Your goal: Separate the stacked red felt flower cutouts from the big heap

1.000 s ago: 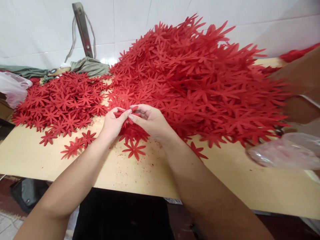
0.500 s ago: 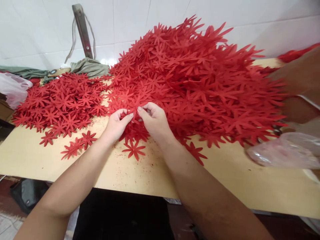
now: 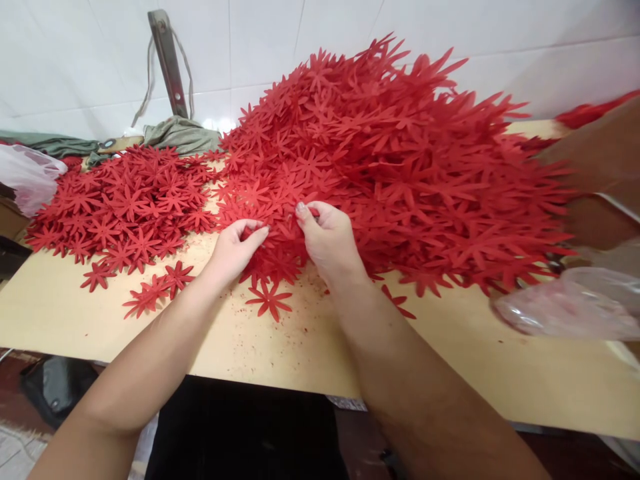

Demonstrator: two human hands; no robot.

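A: Which feature of the head view has just changed?

B: The spacing of the hands. The right hand (image 3: 331, 241) now lies up and to the right, apart from the left hand (image 3: 233, 252), whereas their fingertips met a second ago; the left has hardly moved.

A: How is each hand configured?

B: In both, thumb and forefinger come together in a pinch. Whether either grips a single red flower shape cannot be told, red merging with red behind the fingertips.

A: Where does the material lie?

B: The large heap of red flower shapes (image 3: 410, 157) rises behind and to the right of the hands; the smaller heap (image 3: 125, 207) spreads to the left. One loose flower shape (image 3: 270, 301) lies flat on the table (image 3: 240, 360), just in front of the hands.

A: And the significance of the change?

B: Presumably the pieces are being handled at two separate points rather than one shared point
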